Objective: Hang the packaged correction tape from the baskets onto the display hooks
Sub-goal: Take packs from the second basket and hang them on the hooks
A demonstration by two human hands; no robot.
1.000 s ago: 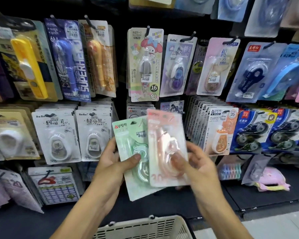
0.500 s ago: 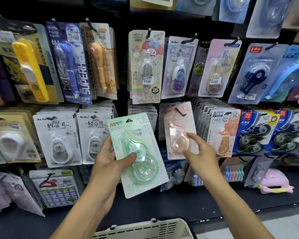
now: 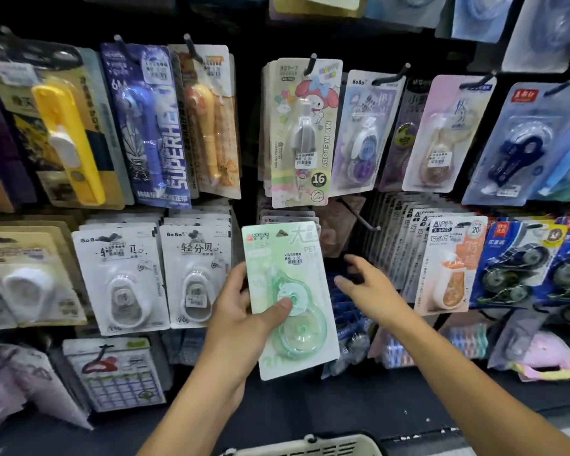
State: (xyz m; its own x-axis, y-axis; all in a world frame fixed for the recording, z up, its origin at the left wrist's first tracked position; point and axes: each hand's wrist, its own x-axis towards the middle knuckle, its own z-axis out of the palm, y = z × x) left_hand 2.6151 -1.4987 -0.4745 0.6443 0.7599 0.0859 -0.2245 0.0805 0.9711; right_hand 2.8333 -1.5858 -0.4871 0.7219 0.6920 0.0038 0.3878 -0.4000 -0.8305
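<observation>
The left hand [image 3: 244,320] is pinching the green correction tape pack [image 3: 288,297] in its grip, the thumb [image 3: 278,309] pressing on the clear blister at the front while the fingers are wrapping behind the card's left edge. The pack is standing nearly upright, tilting a little to the left at the top, and it is being held in front of the display, just below the My Melody pack [image 3: 305,133]. Its hanging hole is showing near the top edge, and no hook is passing through it.

The right hand [image 3: 371,284] is reaching toward the display just right of the green pack, its grip spread wide with nothing between the fingers; it is not touching the pack. Above those fingers a bare black hook [image 3: 359,215] is sticking out of the panel, with a blurred pinkish pack [image 3: 338,228] hanging back behind it.

Further out, rows of packaged correction tape are hanging all round: two white packs [image 3: 158,274] to the left of the left hand, an orange pack [image 3: 449,261] at the front of a thick row to the right of the right hand, and dark blue packs [image 3: 520,261] beyond that. At the bottom edge the rim of a pale basket [image 3: 310,447] is showing between the two forearms, in front of the dark shelf [image 3: 343,409].
</observation>
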